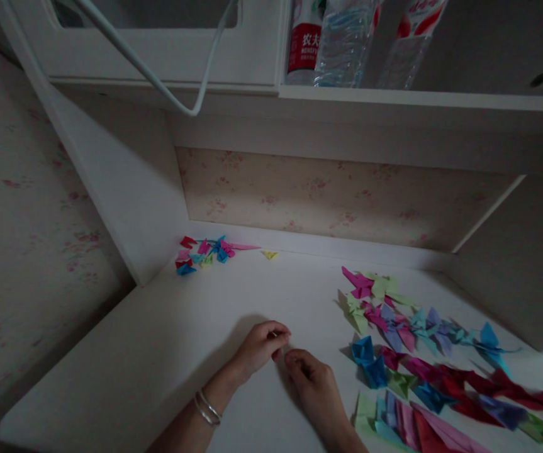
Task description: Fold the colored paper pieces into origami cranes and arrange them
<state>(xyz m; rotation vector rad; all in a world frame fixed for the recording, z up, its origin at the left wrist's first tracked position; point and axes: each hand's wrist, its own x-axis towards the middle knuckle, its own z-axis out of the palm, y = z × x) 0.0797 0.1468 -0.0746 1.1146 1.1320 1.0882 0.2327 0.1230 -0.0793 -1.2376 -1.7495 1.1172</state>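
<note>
My left hand [260,347], with two silver bangles [207,408] at the wrist, hovers over the white desk, its thumb and fingers pinched together. Close beside it on the right is my right hand [313,381], fingers curled into a pinch. The fingertips almost meet. A tiny dark reddish spot shows at the left fingers, too small to name, and anything else in the pinches is hidden. Nearest to my right hand are folded blue paper pieces [369,362] and a fan of folded paper strips [408,421] in green, purple, pink and red.
Rows of colourful origami [394,324] cover the desk's right side. At the back left lies a small pile of folded paper [214,248], with a yellow piece [270,255] near it. Plastic bottles [347,44] stand on the shelf above, and a white cable [158,82] hangs down.
</note>
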